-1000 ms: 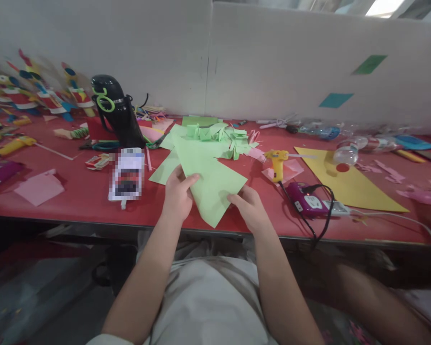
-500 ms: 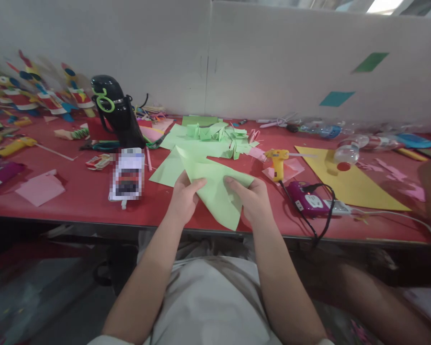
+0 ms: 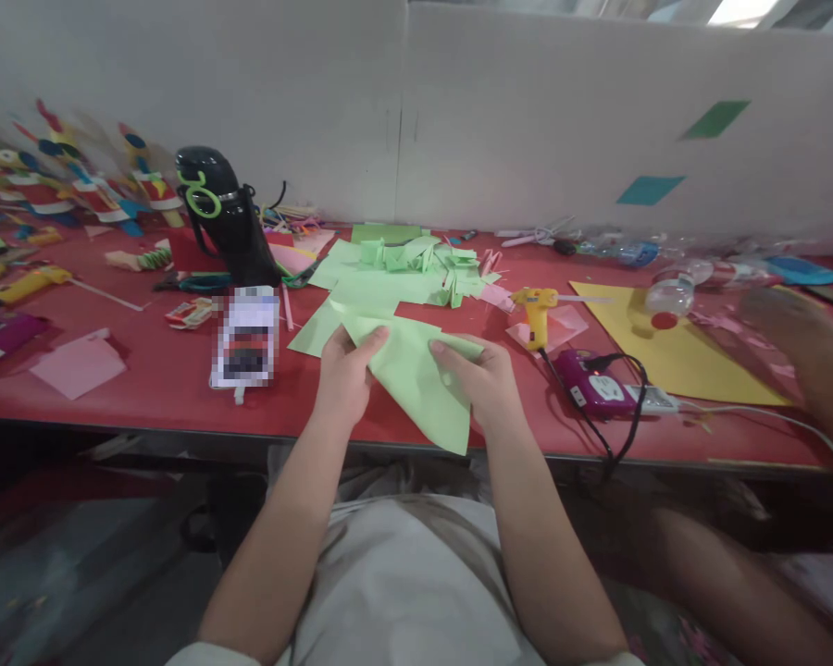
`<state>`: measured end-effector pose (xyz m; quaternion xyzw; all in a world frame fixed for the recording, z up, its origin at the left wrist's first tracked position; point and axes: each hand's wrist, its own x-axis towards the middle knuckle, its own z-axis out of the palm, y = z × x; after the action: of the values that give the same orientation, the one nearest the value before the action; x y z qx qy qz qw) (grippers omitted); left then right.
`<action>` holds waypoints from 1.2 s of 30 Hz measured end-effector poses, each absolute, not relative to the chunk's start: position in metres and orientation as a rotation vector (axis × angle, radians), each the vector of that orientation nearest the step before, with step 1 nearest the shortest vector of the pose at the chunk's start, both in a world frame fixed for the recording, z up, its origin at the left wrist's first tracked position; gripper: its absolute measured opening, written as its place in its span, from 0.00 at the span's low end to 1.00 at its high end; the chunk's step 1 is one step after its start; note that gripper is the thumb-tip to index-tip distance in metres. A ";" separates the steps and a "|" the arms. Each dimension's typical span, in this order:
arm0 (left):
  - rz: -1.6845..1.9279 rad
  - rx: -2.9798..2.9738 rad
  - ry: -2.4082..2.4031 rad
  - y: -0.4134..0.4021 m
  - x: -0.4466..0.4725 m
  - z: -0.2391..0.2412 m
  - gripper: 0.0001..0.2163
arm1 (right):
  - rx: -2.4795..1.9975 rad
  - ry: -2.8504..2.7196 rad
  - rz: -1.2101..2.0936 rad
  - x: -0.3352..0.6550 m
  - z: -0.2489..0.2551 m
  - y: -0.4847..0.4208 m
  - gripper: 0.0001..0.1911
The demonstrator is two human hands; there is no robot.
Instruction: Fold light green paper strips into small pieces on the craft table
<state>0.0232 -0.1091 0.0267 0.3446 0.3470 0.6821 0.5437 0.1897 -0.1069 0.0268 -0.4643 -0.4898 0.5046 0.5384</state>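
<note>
- Your left hand [image 3: 345,375] pinches the left side of a bent, pale-green paper sheet [image 3: 416,375], thumb on top; your right hand [image 3: 484,375] pinches its right side.
- The sheet hangs between your hands, over the near edge of a long, red tabletop [image 3: 180,398].
- Behind the tabletop rises a smooth, pale-grey wall panel [image 3: 305,83].
</note>
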 end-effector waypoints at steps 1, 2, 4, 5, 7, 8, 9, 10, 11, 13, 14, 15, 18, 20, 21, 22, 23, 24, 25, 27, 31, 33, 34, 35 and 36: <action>1.644 0.824 0.832 -0.108 0.019 0.028 0.19 | -1.115 -1.177 1.191 0.191 0.027 -0.107 0.15; 1.672 0.822 0.848 -0.107 0.014 0.029 0.18 | -1.127 -1.180 1.184 0.192 0.027 -0.108 0.15; 1.704 0.813 0.897 -0.107 0.005 0.030 0.16 | -1.147 -1.172 1.173 0.193 0.027 -0.109 0.15; 1.710 0.810 0.919 -0.107 0.001 0.030 0.16 | -1.152 -1.168 1.171 0.193 0.028 -0.110 0.14; 1.721 0.804 0.955 -0.109 -0.004 0.029 0.15 | -1.156 -1.169 1.171 0.194 0.028 -0.112 0.14; 1.724 0.802 0.966 -0.109 -0.006 0.028 0.16 | -1.157 -1.174 1.173 0.194 0.028 -0.113 0.14; 1.727 0.800 0.974 -0.110 -0.007 0.027 0.16 | -1.159 -1.181 1.175 0.195 0.028 -0.113 0.14; 1.730 0.799 0.979 -0.110 -0.007 0.026 0.16 | -1.159 -1.189 1.176 0.195 0.027 -0.113 0.14; 1.732 0.798 0.983 -0.111 -0.007 0.025 0.17 | -1.156 -1.196 1.175 0.196 0.026 -0.113 0.15; 1.732 0.792 0.990 -0.111 -0.007 0.024 0.18 | -1.147 -1.216 1.166 0.198 0.024 -0.112 0.15; 1.732 0.789 0.992 -0.111 -0.007 0.024 0.18 | -1.143 -1.227 1.156 0.200 0.023 -0.111 0.14; 1.732 0.785 0.992 -0.111 -0.007 0.024 0.18 | -1.143 -1.238 1.146 0.201 0.023 -0.111 0.14; 1.731 0.779 0.991 -0.111 -0.007 0.025 0.17 | -1.163 -1.258 1.139 0.205 0.022 -0.110 0.14; 1.737 0.779 0.993 -0.112 -0.007 0.025 0.17 | -1.170 -1.260 1.159 0.207 0.024 -0.111 0.15; 1.742 0.779 0.995 -0.112 -0.007 0.025 0.18 | -1.168 -1.257 1.174 0.207 0.025 -0.112 0.15; 1.748 0.778 0.999 -0.112 -0.007 0.025 0.18 | -1.166 -1.251 1.189 0.207 0.026 -0.112 0.16; 1.754 0.775 1.002 -0.111 -0.007 0.025 0.18 | -1.166 -1.239 1.202 0.206 0.028 -0.112 0.16; 1.758 0.771 1.002 -0.111 -0.007 0.024 0.18 | -1.168 -1.225 1.217 0.206 0.029 -0.112 0.16; 1.761 0.766 1.001 -0.111 -0.007 0.024 0.18 | -1.170 -1.208 1.230 0.205 0.030 -0.111 0.17; 1.763 0.753 0.994 -0.110 -0.007 0.024 0.18 | -1.179 -1.181 1.252 0.204 0.032 -0.110 0.18; 1.767 0.749 0.998 -0.109 -0.007 0.023 0.17 | -1.184 -1.170 1.255 0.203 0.031 -0.108 0.18; 1.769 0.752 0.996 -0.109 -0.007 0.023 0.17 | -1.178 -1.161 1.251 0.204 0.030 -0.108 0.18; 1.769 0.751 0.991 -0.109 -0.007 0.023 0.17 | -1.176 -1.150 1.252 0.204 0.029 -0.108 0.18; 1.767 0.750 0.986 -0.109 -0.007 0.023 0.16 | -1.179 -1.139 1.254 0.204 0.028 -0.108 0.19; 1.765 0.749 0.981 -0.109 -0.007 0.023 0.16 | -1.187 -1.130 1.255 0.204 0.027 -0.108 0.19</action>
<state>-0.0072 -0.1086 0.0229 0.3061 0.4012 0.7215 0.4742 0.2037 -0.1078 0.0269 -0.4937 -0.4699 0.5217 0.5131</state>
